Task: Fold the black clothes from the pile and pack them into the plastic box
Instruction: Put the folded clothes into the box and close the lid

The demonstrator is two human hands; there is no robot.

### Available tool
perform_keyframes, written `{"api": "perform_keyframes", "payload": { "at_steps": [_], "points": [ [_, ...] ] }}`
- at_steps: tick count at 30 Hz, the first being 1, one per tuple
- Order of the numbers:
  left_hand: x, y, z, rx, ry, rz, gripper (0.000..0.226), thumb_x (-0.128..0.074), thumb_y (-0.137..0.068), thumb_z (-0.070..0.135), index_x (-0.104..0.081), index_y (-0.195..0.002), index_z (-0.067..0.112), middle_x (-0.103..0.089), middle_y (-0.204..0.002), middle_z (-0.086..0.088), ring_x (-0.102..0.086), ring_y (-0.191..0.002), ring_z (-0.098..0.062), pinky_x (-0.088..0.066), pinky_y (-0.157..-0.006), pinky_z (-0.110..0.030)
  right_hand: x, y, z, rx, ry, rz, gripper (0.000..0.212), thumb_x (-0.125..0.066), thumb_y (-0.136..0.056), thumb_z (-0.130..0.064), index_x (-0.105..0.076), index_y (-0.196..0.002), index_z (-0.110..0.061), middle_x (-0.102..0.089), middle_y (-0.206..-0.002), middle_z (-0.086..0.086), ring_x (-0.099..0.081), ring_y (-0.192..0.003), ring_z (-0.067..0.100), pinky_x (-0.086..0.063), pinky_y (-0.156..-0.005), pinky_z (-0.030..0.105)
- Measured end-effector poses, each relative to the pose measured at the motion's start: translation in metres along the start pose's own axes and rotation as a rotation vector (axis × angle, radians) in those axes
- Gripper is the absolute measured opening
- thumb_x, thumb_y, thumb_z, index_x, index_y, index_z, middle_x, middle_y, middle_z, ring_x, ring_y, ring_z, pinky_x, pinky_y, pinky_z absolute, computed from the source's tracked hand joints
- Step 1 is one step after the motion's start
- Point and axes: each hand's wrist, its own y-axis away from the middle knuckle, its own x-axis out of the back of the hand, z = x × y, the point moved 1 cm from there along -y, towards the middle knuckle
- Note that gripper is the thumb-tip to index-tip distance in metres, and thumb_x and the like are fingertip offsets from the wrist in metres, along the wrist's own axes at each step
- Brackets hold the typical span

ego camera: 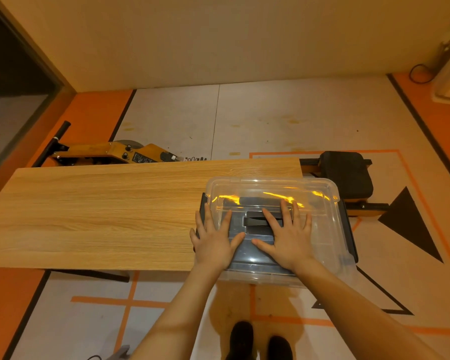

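Observation:
A clear plastic box (pixel 325 229) with its transparent lid on sits at the right end of the wooden table (pixel 102 209), overhanging the right edge. Dark folded clothes (pixel 255 203) show through the lid. My left hand (pixel 215 239) lies flat on the lid's left side with fingers spread. My right hand (pixel 287 233) presses flat on the lid's middle, over the recessed dark handle (pixel 255 220). Black latches (pixel 350 229) run along the box's right side.
Behind the table lies an orange and black rowing machine (pixel 130 153) with a black seat (pixel 348 175) at the right. My dark shoes (pixel 257 341) stand on the floor in front of the table. A wall rises at the back.

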Motion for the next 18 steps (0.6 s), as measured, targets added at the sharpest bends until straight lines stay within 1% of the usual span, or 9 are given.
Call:
{"api": "perform_keyframes", "payload": {
  "at_steps": [3, 6, 9, 12, 18],
  "points": [
    [0.001, 0.0, 0.0, 0.0, -0.025, -0.017, 0.072, -0.021, -0.089, 0.073, 0.003, -0.15, 0.044, 0.03, -0.156, -0.008, 0.026, -0.142, -0.037, -0.005, -0.114, -0.059, 0.0, -0.003, -0.001, 0.001, -0.003, -0.01, 0.1, 0.003, -0.068, -0.095, -0.011, -0.153, -0.044, 0.006, -0.164, 0.01, 0.014, -0.149, 0.037, 0.007, -0.115, 0.063],
    [0.004, -0.007, -0.001, 0.008, -0.027, -0.032, 0.072, -0.021, -0.089, 0.073, 0.004, -0.15, 0.044, 0.027, -0.157, -0.008, 0.026, -0.142, -0.037, -0.007, -0.114, -0.058, 0.002, -0.01, -0.002, 0.008, 0.003, -0.042, 0.102, 0.007, -0.064, -0.095, -0.003, -0.152, -0.045, 0.01, -0.163, 0.01, 0.019, -0.148, 0.036, 0.01, -0.114, 0.063],
    [0.009, -0.018, -0.004, 0.017, -0.024, -0.049, 0.072, -0.022, -0.089, 0.073, 0.004, -0.15, 0.044, 0.027, -0.157, -0.007, 0.026, -0.142, -0.037, -0.007, -0.114, -0.058, 0.007, -0.022, -0.006, 0.013, -0.014, -0.055, 0.105, 0.01, -0.062, -0.096, -0.004, -0.153, -0.045, 0.01, -0.164, 0.01, 0.017, -0.148, 0.036, 0.011, -0.114, 0.062],
    [0.013, -0.03, -0.006, 0.03, -0.026, -0.056, 0.072, -0.021, -0.089, 0.073, 0.004, -0.15, 0.044, 0.027, -0.157, -0.008, 0.026, -0.142, -0.037, -0.007, -0.114, -0.057, 0.012, -0.035, -0.009, 0.02, 0.003, -0.096, 0.11, 0.015, -0.056, -0.096, 0.001, -0.153, -0.045, 0.017, -0.162, 0.009, 0.023, -0.147, 0.035, 0.013, -0.114, 0.062],
    [0.024, -0.053, -0.01, 0.064, -0.014, -0.077, 0.072, -0.021, -0.089, 0.074, 0.005, -0.15, 0.044, 0.028, -0.156, -0.008, 0.026, -0.142, -0.038, -0.007, -0.115, -0.057, 0.019, -0.065, -0.016, 0.039, 0.017, -0.119, 0.114, 0.021, -0.05, -0.096, 0.008, -0.152, -0.046, 0.02, -0.162, 0.008, 0.025, -0.146, 0.034, 0.011, -0.115, 0.062]
  ]
}}
